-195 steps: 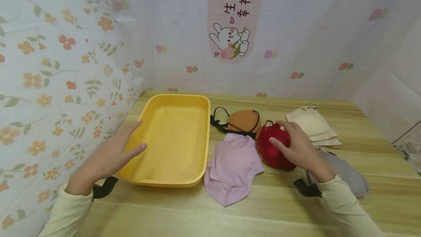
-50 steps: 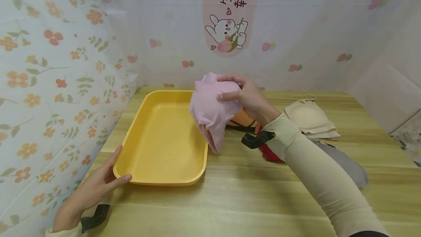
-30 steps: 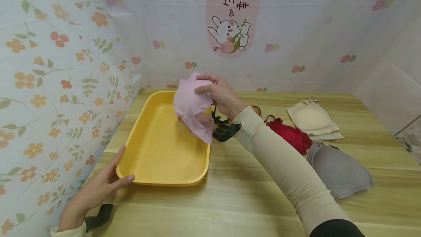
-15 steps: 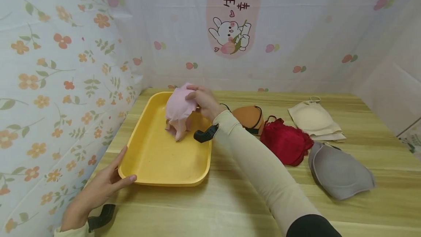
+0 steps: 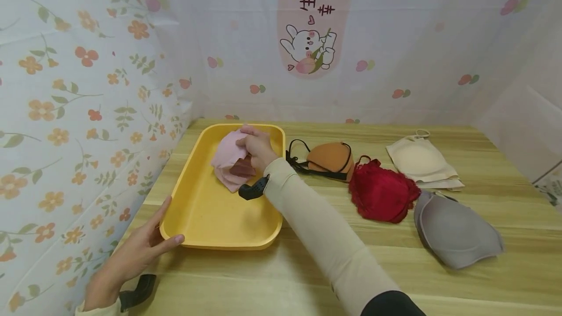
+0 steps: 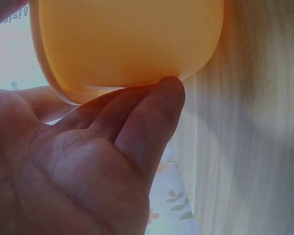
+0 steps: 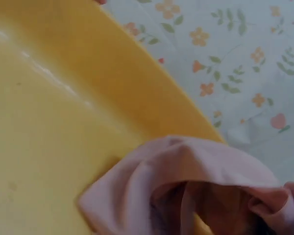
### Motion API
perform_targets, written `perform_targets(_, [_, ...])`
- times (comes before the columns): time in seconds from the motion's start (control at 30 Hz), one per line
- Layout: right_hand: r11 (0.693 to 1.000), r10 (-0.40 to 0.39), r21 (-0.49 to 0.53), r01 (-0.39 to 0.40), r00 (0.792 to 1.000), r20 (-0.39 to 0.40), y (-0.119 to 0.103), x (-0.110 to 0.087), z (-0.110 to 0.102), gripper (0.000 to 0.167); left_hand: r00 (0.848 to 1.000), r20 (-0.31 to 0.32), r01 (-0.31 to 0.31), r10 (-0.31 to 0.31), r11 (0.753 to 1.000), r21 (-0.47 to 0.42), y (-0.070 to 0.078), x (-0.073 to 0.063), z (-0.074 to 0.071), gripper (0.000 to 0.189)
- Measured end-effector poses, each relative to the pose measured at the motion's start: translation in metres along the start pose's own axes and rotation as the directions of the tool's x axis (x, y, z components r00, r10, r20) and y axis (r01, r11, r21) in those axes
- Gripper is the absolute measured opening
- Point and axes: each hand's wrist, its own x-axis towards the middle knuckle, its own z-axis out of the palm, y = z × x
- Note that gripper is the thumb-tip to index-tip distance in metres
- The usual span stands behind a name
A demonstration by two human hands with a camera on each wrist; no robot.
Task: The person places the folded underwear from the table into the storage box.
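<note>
My right hand [image 5: 259, 149] pinches a pink bra [image 5: 228, 152] by its edge, low inside the far part of a yellow tray [image 5: 215, 223]. In the right wrist view the pink bra [image 7: 137, 191] folds open in a loop, its lower part lying close over the tray floor, with a fingertip at the right edge. My left hand [image 5: 140, 245] grips the tray's near left corner, thumb at the rim and the other fingers along the outside. The left wrist view has those fingers [image 6: 152, 122] against the outer wall of the tray [image 6: 132, 44].
Right of the tray lie an orange bra [image 5: 329, 157] with black straps, a red lace bra [image 5: 382, 191], a cream bra [image 5: 417, 157] and a grey bra [image 5: 456, 230]. They rest on a wooden table [image 5: 307, 277]. Printed curtains hang behind and at the left.
The pink bra was on the table right of the tray; my right hand has lifted it, carried it left and lowered it into the tray. My left hand has come onto the tray's corner.
</note>
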Motion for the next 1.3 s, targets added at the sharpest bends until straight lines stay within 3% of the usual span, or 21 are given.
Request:
perform_targets(0.3, [0.995,0.035,0.095,-0.031,0.999,-0.04,0.035,0.004,0.015,0.057,1.0,-0.007,-0.004,0.004,1.0,-0.012,-0.001,0.0,0.001,0.093])
perform_targets(0.43, [0.999,0.045,0.022,-0.045,0.999,-0.008,0.042,0.005,0.017,0.065,1.0,-0.003,-0.001,0.001,1.0,-0.03,0.0,-0.001,0.002,0.094])
perform_targets(0.53, [0.99,0.046,-0.13,-0.049,0.999,-0.025,0.043,0.006,0.017,0.069,1.0,-0.016,-0.006,0.005,1.0,-0.022,0.001,-0.001,0.003,0.093])
perform_targets(0.67, [0.93,0.016,-0.363,-0.059,0.992,-0.122,0.042,0.008,0.015,0.072,1.0,-0.029,-0.012,0.011,1.0,-0.007,0.002,-0.001,0.004,0.093])
perform_targets(0.77, [0.899,-0.009,-0.435,-0.054,0.99,-0.141,0.042,0.008,0.015,0.073,1.0,-0.023,0.006,-0.006,1.0,-0.011,0.002,-0.002,0.004,0.093])
perform_targets(1.0, [0.834,-0.103,-0.546,0.082,0.995,-0.007,0.036,-0.001,0.013,0.07,1.0,-0.02,0.018,-0.018,0.999,-0.027,0.002,-0.004,0.002,0.093])
perform_targets(1.17, [0.772,-0.018,-0.632,0.07,0.996,0.088,0.026,-0.003,0.005,0.068,1.0,-0.016,0.011,-0.012,1.0,-0.022,0.002,-0.002,0.002,0.093])
perform_targets(1.23, [0.714,0.009,-0.696,0.081,0.992,0.125,0.022,-0.004,0.0,0.07,1.0,-0.021,0.012,-0.012,1.0,-0.026,0.001,-0.002,0.003,0.093])
perform_targets(1.3, [0.675,0.035,-0.733,0.083,0.989,0.144,0.016,-0.004,-0.004,0.069,1.0,-0.022,-0.007,0.006,0.999,-0.036,0.0,-0.001,0.004,0.093])
